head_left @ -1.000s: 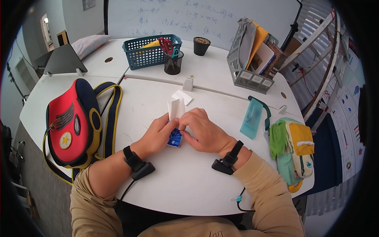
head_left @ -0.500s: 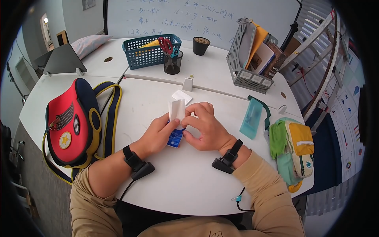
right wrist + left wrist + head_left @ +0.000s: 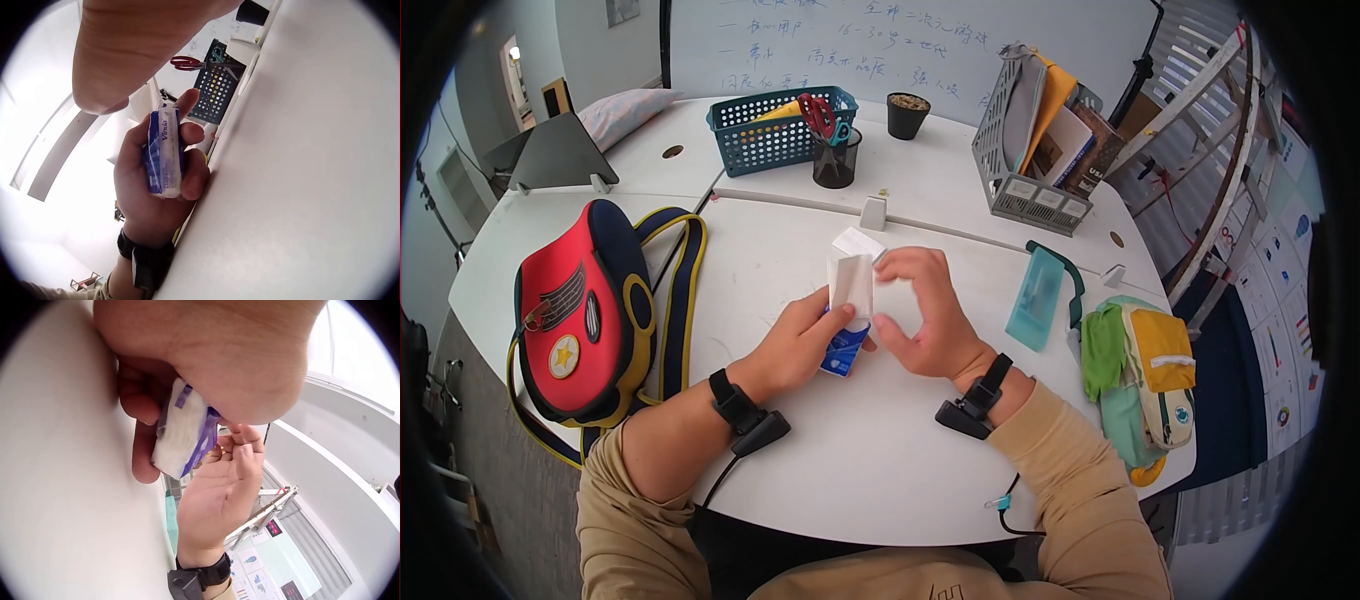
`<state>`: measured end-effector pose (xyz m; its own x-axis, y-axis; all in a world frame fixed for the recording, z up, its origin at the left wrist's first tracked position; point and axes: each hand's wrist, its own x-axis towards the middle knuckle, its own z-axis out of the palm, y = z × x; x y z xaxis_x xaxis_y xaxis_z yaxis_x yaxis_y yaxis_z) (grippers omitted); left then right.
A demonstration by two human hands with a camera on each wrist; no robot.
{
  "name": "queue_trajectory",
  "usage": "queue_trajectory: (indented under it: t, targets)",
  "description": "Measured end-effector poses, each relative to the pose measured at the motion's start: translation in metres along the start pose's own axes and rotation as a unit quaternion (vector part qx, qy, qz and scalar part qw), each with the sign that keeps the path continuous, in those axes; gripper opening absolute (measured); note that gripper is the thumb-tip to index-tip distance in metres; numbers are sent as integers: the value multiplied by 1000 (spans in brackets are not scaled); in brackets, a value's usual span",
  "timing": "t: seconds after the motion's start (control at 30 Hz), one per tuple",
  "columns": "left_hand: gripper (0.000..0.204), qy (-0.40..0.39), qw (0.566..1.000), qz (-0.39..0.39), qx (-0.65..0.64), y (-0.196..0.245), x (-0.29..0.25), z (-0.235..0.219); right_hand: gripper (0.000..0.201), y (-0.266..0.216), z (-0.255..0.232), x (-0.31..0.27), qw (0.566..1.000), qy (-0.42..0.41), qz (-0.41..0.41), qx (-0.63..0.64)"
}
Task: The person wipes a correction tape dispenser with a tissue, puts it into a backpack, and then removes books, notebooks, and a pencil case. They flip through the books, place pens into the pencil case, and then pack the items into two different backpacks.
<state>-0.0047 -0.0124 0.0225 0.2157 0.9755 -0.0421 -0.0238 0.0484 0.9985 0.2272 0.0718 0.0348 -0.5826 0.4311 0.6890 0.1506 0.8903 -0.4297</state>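
A blue and white tissue packet, marked "Vinda" in the right wrist view, is gripped by my left hand, thumb on its front. White tissue stands up from the packet's top. Just right of it, my right hand has thumb and fingers spread in a curve, with nothing between them. In the left wrist view the packet lies between the left fingers and palm, and my right hand is behind it. A folded white paper lies on the table beyond.
A red backpack stands at the left. Behind are a teal basket, a pen cup with scissors, a small pot and a grey file holder. A teal case and a green-yellow bag lie at the right.
My right hand has moved from the packet's edge up and to the right, its thumb and fingers parting. My left hand keeps its grip, and more of the tissue and packet shows.
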Motion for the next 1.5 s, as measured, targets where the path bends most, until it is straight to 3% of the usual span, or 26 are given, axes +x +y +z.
queue_trajectory:
  t: [0.03,0.07,0.17,0.27,0.37,0.6,0.9,1.1,1.5]
  targets:
    - [44,-16,999,-2,28,3,-1,-1,54,0,2,0,999,30,25,32]
    - [44,-32,998,-3,56,6,-1,-3,64,-2,-2,-2,997,7,62,33]
    - [45,-63,993,10,102,2,1,-5,60,0,10,-1,980,57,88,170]
    - [51,-65,992,35,101,1,0,-5,48,10,5,-10,991,-15,103,80]
    - [62,-53,997,38,52,4,-3,-4,36,3,17,-8,958,64,148,239]
    - [92,-64,996,58,31,-5,1,-5,28,3,14,-8,910,55,237,335]
    - [98,-54,998,28,11,-8,4,-7,25,8,18,-9,894,60,237,376]
    - [94,-14,1000,8,-21,1,1,-6,28,17,16,-12,924,46,225,305]
    - [93,-27,999,23,3,0,2,-7,31,16,16,-11,932,0,213,295]
